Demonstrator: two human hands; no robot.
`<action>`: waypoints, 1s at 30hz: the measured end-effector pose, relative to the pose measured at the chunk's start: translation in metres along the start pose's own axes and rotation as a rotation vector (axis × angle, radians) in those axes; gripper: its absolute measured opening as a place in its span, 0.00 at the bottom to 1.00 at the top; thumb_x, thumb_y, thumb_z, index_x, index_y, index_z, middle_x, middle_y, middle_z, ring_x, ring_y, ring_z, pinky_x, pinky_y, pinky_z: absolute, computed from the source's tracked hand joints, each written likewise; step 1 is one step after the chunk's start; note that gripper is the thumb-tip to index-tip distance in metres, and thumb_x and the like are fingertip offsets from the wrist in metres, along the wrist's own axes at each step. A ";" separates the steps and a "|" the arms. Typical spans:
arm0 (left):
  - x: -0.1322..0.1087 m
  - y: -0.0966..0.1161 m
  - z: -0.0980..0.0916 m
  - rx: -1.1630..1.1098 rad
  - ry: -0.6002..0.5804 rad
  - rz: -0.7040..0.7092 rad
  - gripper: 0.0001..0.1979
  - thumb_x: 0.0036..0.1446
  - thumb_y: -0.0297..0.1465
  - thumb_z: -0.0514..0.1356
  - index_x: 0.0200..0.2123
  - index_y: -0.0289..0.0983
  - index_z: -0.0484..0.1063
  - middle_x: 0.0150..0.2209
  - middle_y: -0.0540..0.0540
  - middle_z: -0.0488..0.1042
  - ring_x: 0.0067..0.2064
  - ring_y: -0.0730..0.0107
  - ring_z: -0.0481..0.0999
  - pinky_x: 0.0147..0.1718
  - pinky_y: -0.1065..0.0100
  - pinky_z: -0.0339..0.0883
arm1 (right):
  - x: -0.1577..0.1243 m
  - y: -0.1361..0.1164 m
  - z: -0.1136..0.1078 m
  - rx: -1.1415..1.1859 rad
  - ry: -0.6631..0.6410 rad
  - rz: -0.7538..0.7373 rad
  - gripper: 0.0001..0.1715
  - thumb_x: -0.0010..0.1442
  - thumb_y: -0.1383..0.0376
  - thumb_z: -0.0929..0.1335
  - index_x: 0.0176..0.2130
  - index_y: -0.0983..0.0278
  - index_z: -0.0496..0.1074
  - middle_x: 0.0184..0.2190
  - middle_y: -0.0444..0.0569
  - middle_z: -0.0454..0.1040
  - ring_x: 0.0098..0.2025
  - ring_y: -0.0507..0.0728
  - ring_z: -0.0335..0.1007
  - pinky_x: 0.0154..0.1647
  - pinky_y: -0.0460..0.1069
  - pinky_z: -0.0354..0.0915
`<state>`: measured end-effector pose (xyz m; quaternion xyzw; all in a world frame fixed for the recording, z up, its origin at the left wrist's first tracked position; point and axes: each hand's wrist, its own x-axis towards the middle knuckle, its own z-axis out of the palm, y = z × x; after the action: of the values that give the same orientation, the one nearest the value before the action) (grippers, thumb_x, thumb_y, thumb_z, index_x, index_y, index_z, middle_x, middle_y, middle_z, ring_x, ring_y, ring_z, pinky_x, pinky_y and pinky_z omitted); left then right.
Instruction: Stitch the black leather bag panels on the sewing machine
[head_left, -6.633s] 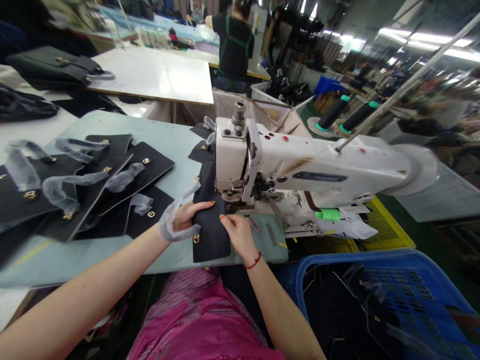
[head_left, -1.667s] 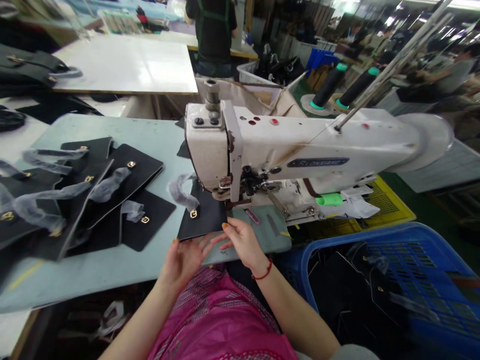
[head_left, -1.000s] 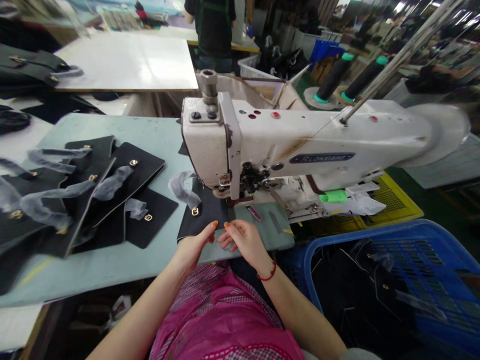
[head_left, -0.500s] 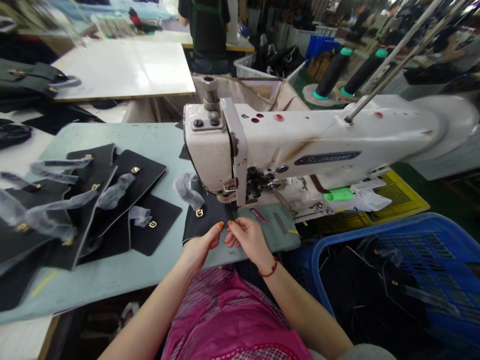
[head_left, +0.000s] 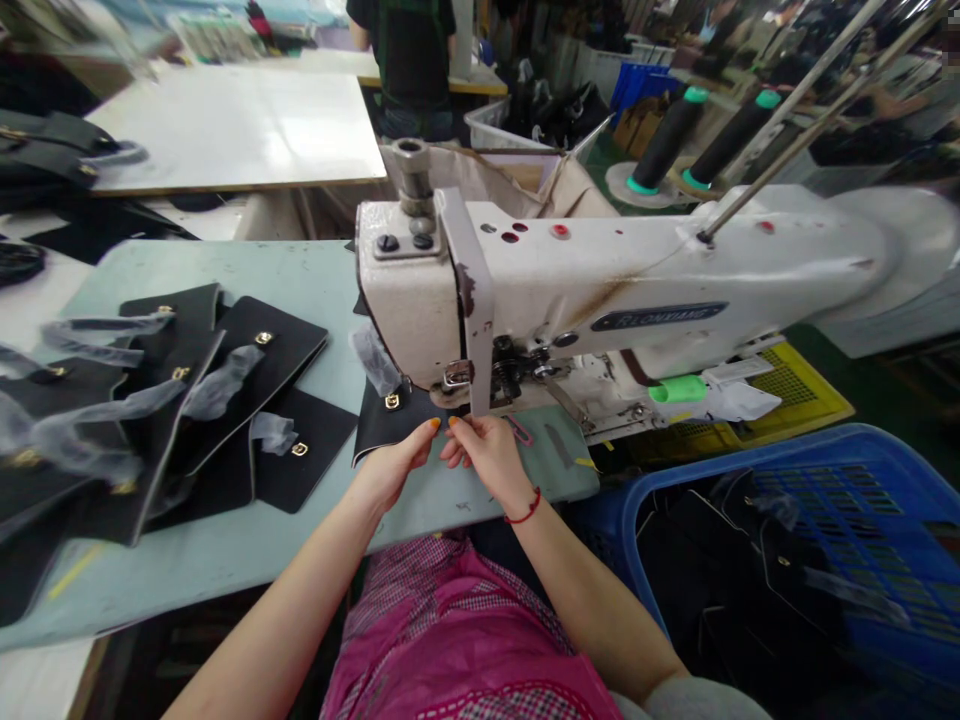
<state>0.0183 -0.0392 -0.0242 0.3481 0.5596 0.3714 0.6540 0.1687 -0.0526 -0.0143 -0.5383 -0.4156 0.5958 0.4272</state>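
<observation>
A black leather panel (head_left: 391, 426) lies beneath the head of the white sewing machine (head_left: 547, 265). It carries a gold clasp (head_left: 392, 401) and a strap wrapped in clear film (head_left: 373, 360). My left hand (head_left: 399, 466) is closed on the panel's near right edge, thumb on top. Close beside it, my right hand (head_left: 489, 455) has thumb and fingers pinched together near the same edge; what lies between them is hidden. The needle area is largely covered by the machine head.
Several similar black panels (head_left: 289, 470) overlap on the left of the pale green table (head_left: 300, 550). A blue basket (head_left: 637, 520) of black pieces stands at the right. Pink-handled snips (head_left: 520, 430) lie under the machine arm. A person (head_left: 414, 60) stands behind.
The black panel has slid a little farther away from me under the machine head. Both hands have moved forward with it, still close together. The view has shifted slightly.
</observation>
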 end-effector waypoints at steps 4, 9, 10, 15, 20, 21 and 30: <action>0.009 0.007 -0.003 0.050 0.011 -0.001 0.28 0.42 0.52 0.68 0.17 0.38 0.58 0.19 0.56 0.53 0.23 0.76 0.51 0.24 0.69 0.50 | 0.008 0.003 0.002 0.020 0.015 -0.019 0.23 0.62 0.50 0.65 0.33 0.68 0.75 0.22 0.50 0.78 0.19 0.50 0.72 0.20 0.42 0.59; 0.019 0.013 -0.007 0.103 0.003 0.012 0.28 0.44 0.52 0.67 0.16 0.39 0.58 0.18 0.56 0.52 0.23 0.76 0.51 0.24 0.68 0.48 | 0.006 0.000 0.005 0.027 0.023 -0.020 0.22 0.63 0.51 0.65 0.34 0.67 0.75 0.22 0.49 0.78 0.20 0.50 0.72 0.20 0.42 0.60; 0.020 0.013 -0.007 0.110 0.004 0.013 0.28 0.44 0.51 0.67 0.16 0.39 0.57 0.18 0.56 0.52 0.23 0.76 0.51 0.24 0.68 0.48 | 0.004 0.000 0.006 0.033 0.017 -0.018 0.22 0.63 0.51 0.65 0.34 0.67 0.75 0.22 0.48 0.78 0.20 0.50 0.72 0.20 0.42 0.60; 0.023 0.016 -0.005 0.078 0.006 0.025 0.29 0.46 0.51 0.66 0.14 0.40 0.54 0.17 0.56 0.51 0.22 0.77 0.49 0.23 0.68 0.47 | -0.002 0.003 0.008 0.052 -0.014 0.010 0.22 0.62 0.50 0.65 0.33 0.66 0.73 0.22 0.48 0.77 0.20 0.50 0.72 0.20 0.42 0.59; 0.018 0.019 0.003 0.043 0.039 0.031 0.27 0.48 0.48 0.65 0.15 0.39 0.55 0.17 0.56 0.52 0.22 0.76 0.49 0.23 0.68 0.46 | -0.005 0.006 0.008 0.054 -0.022 0.025 0.23 0.61 0.49 0.66 0.33 0.66 0.73 0.22 0.49 0.78 0.20 0.50 0.72 0.19 0.42 0.59; 0.017 0.018 0.005 0.032 0.054 0.031 0.27 0.48 0.48 0.65 0.15 0.39 0.55 0.17 0.56 0.52 0.22 0.76 0.49 0.23 0.68 0.47 | -0.006 0.007 0.008 0.058 -0.022 0.025 0.23 0.61 0.49 0.66 0.33 0.67 0.73 0.22 0.50 0.78 0.19 0.50 0.72 0.19 0.42 0.58; 0.011 -0.006 0.026 -0.040 0.273 0.106 0.26 0.50 0.50 0.64 0.17 0.38 0.60 0.18 0.54 0.57 0.22 0.75 0.54 0.23 0.69 0.51 | -0.011 0.009 0.004 0.053 -0.026 0.015 0.21 0.62 0.51 0.66 0.33 0.66 0.74 0.22 0.49 0.78 0.19 0.51 0.72 0.20 0.43 0.59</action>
<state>0.0452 -0.0333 -0.0317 0.3105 0.6165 0.4605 0.5581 0.1644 -0.0659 -0.0196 -0.5223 -0.4012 0.6166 0.4313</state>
